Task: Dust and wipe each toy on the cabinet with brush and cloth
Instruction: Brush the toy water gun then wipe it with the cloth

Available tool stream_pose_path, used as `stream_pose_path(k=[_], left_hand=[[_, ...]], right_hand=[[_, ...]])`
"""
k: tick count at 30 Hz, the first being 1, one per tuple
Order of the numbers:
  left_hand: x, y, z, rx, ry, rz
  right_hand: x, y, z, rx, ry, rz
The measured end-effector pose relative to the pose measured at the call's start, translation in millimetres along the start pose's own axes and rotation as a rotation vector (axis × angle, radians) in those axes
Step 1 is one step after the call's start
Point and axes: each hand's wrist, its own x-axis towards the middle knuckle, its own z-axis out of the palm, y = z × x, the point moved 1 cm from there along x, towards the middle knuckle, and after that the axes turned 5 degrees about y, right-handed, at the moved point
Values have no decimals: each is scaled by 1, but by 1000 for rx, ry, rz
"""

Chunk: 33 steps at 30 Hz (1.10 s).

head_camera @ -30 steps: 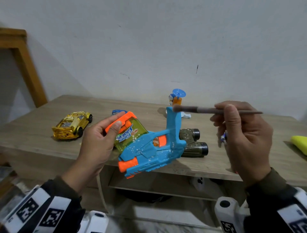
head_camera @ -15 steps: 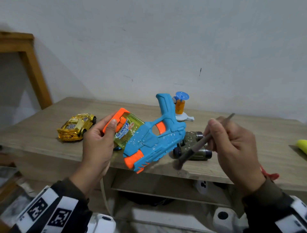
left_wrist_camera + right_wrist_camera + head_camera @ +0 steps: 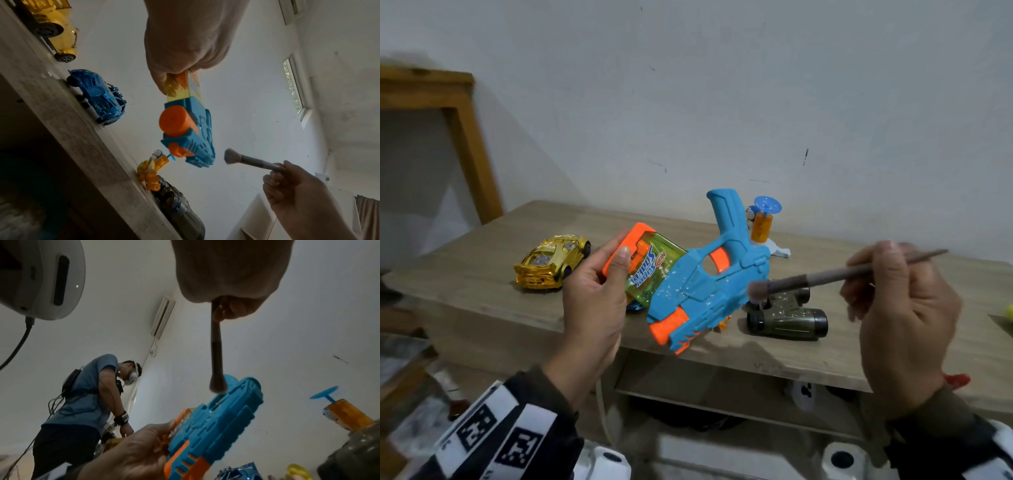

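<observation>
My left hand [image 3: 599,291] grips a blue and orange water gun [image 3: 705,277] by its green tank end, holding it tilted above the cabinet's front edge, handle up. White specks dot the gun's side. My right hand [image 3: 893,301] pinches a thin brown brush [image 3: 839,274], whose soft tip sits just off the gun's right side. In the left wrist view the brush [image 3: 246,160] is a little apart from the gun [image 3: 189,129]. From the right wrist, the brush [image 3: 217,363] points down at the gun [image 3: 216,426].
On the wooden cabinet [image 3: 482,274] stand a gold toy car [image 3: 551,262], dark speckled binoculars [image 3: 787,315], an orange and blue propeller toy [image 3: 763,222] and a blue car [image 3: 98,95]. A yellow thing [image 3: 1008,311] lies at the far right. Another person [image 3: 88,402] stands behind.
The brush swung from level above the gun, down below it, and now points left at its right side. The gun has tilted so that its handle stands more upright.
</observation>
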Motion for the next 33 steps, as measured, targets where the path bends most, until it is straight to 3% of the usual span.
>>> stream_pose_path(k=[3,7,8,14,16,20,22,27,30,33], left_hand=[[-2,1,2,-12,-9,-6],[-5,2,3,-11,-11,-2],[-6,2,4,-17,-7,-3],[-9,3,3,-2,-10,11],[-9,3,3,-5,-10,8],[-8,1,3,-2,13,-13],[-8,0,3,-5,31,-32],[-13,3,7,-21,27,-56],[-16,3,8,-25,14,-64],[-19,5,9,-25,2,-70]], right_hand=[[-4,3,1,-58,44,20],[-21,2,16,-34,-329,146],[-24,0,18,-2,-360,142],[-15,-5,10,-11,-16,-39],[-16,-4,11,-88,-49,-68],[-28,-3,19,-13,-402,83],[-29,-4,19,51,-369,76],[-20,-6,15,-19,-81,-78],[-22,-4,18,-152,-173,-105],[-23,-8,19,-51,-169,-64]])
